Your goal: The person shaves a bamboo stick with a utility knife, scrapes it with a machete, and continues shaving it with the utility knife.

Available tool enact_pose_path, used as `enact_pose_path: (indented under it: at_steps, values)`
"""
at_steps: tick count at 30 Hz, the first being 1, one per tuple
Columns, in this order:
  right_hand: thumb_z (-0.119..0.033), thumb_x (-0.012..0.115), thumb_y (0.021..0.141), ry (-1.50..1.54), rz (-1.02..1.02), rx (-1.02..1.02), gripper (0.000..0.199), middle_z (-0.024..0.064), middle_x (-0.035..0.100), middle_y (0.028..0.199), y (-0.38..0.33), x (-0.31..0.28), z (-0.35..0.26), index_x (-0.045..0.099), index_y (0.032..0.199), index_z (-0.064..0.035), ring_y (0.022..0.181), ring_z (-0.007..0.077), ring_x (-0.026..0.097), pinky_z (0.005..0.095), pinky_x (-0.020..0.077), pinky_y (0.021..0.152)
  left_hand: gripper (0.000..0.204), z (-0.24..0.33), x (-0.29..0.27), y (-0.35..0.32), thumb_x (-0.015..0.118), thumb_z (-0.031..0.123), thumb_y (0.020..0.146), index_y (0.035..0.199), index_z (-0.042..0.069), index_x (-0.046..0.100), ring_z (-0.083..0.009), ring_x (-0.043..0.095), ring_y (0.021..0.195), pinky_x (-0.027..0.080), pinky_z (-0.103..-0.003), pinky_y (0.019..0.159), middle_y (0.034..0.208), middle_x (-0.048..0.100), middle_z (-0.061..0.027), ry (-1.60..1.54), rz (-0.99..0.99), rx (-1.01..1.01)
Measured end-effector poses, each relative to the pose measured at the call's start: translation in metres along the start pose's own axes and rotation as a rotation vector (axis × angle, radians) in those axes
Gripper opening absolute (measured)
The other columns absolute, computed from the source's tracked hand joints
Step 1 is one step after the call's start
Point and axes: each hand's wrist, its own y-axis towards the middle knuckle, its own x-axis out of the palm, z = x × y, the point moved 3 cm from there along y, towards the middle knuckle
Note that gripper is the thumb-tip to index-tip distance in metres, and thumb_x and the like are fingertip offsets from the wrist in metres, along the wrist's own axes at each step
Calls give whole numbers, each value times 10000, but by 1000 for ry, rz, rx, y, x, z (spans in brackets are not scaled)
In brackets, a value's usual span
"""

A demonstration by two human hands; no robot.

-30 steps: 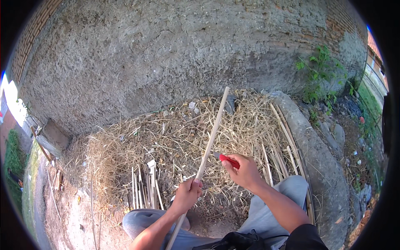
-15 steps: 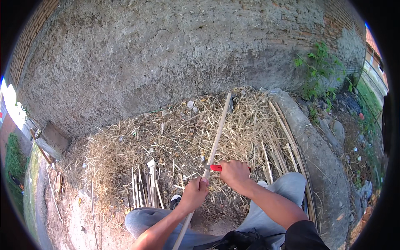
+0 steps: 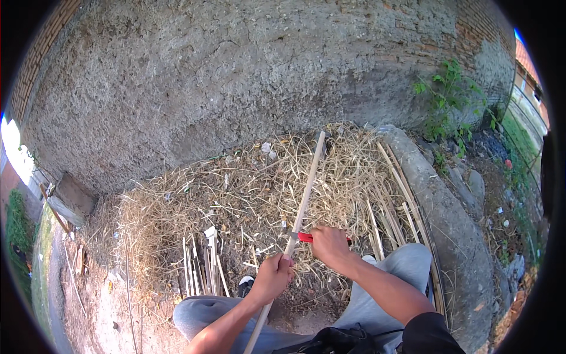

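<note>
Straw everywhere, dry and pale, heaped in front of me against the rough plastered wall (image 3: 247, 76). L hand (image 3: 272, 277) is fisted tight round a long pale stick (image 3: 305, 194), gripping it low down, and the stick runs up and away over the straw pile (image 3: 247, 200), its far tip near the wall's foot. R hand (image 3: 331, 246) is curled shut on a red-handled knife (image 3: 300, 236), its short blade right up against the stick just above my L fist. Both knees in grey trousers (image 3: 407, 265) either side, dark shoe toe (image 3: 246, 285) poking out btwn them. Just L of my L hand there's a bunch of cut pale sticks (image 3: 203, 265) lying in the straw; more long ones (image 3: 395, 189) fan along the R side, next to a curved concrete kerb (image 3: 454, 224). Green weeds (image 3: 448, 100) past the kerb, w/ stones and litter on the ground beyond. Far L, a board (image 3: 73, 197) leans at the wall's base. Loose straw lies under the stick's whole length, nothing else across it.
</note>
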Motion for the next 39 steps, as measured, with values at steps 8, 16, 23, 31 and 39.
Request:
enact_pose_path:
  at_steps: [8, 16, 23, 31, 39]
  values:
    - [-78, 570, 752, 30, -138, 149, 122, 220, 661, 716, 4, -10, -11, 680, 754, -25, 666, 381, 664, 463, 519, 608, 320, -11, 2, -3, 403, 243, 1017, 931, -25, 555, -198, 561, 521, 442, -358, 524, 597, 566, -101, 278, 142, 150]
    - [-101, 545, 773, 59, -164, 218, 172, 237, 663, 762, 17, -2, -6, 696, 798, -24, 731, 411, 665, 512, 520, 691, 315, -2, -2, -5, 399, 237, 1019, 876, -7, 537, -137, 509, 517, 422, -327, 503, 579, 520, -58, 208, 93, 129]
    - [-85, 557, 760, 57, -118, 222, 157, 228, 668, 764, 24, 9, -8, 698, 774, -18, 733, 392, 674, 498, 522, 660, 332, 0, -2, -8, 373, 259, 1028, 882, 9, 537, -113, 488, 477, 397, -288, 455, 578, 509, -29, 258, 126, 144]
    - [-66, 573, 771, 73, -61, 274, 145, 211, 670, 762, 43, -2, 8, 694, 775, 13, 709, 358, 680, 496, 515, 651, 326, 9, -1, -32, 400, 245, 1016, 909, -22, 555, -256, 614, 574, 475, -378, 578, 630, 599, -131, 277, 91, 17]
    - [-76, 569, 814, 43, -101, 287, 165, 203, 674, 726, 47, -1, 11, 707, 770, 4, 665, 348, 691, 459, 534, 576, 319, 12, -9, -77, 398, 244, 1017, 894, -14, 538, -170, 583, 548, 460, -324, 548, 610, 580, -75, 385, 58, 31]
